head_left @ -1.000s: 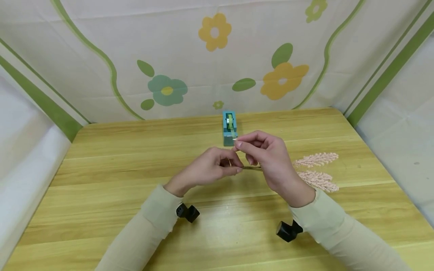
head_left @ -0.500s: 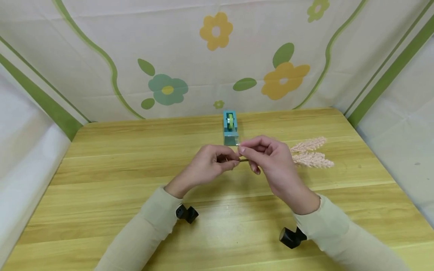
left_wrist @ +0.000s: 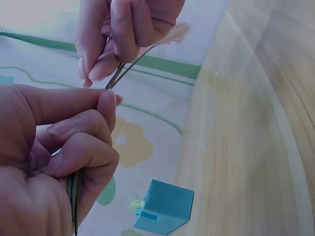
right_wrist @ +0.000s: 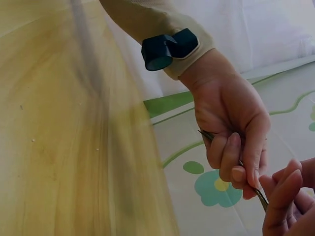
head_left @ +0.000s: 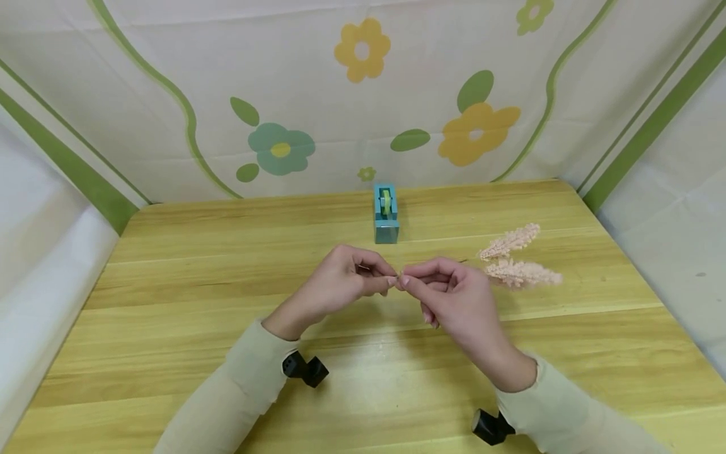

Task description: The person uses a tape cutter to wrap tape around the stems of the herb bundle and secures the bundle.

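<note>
My left hand [head_left: 351, 274] grips a bundle of thin dark stems [left_wrist: 75, 196] between thumb and index finger, its other fingers curled around their lower part. The stems lead right to fluffy pale-pink flower sprigs [head_left: 523, 273], partly behind my right hand [head_left: 458, 293]. Thumb and index of that right hand are pinched together right beside the left fingertips, at the stems. A strip of clear tape ran into this pinch earlier; now the fingers hide it. In the right wrist view, the stem ends poke out of the left palm.
A blue tape dispenser [head_left: 387, 233] with a greenish roll stands beyond the hands, near the back of the wooden table [head_left: 187, 315]. Behind the table hangs a white curtain [head_left: 340, 113] printed with flowers. Each wrist carries a small black camera [head_left: 306, 369].
The right hand has come away from the dispenser toward me, and the tape strip no longer stretches from the roll. Both hands' fingertips now meet at the stems; the sprigs have shifted away from me.
</note>
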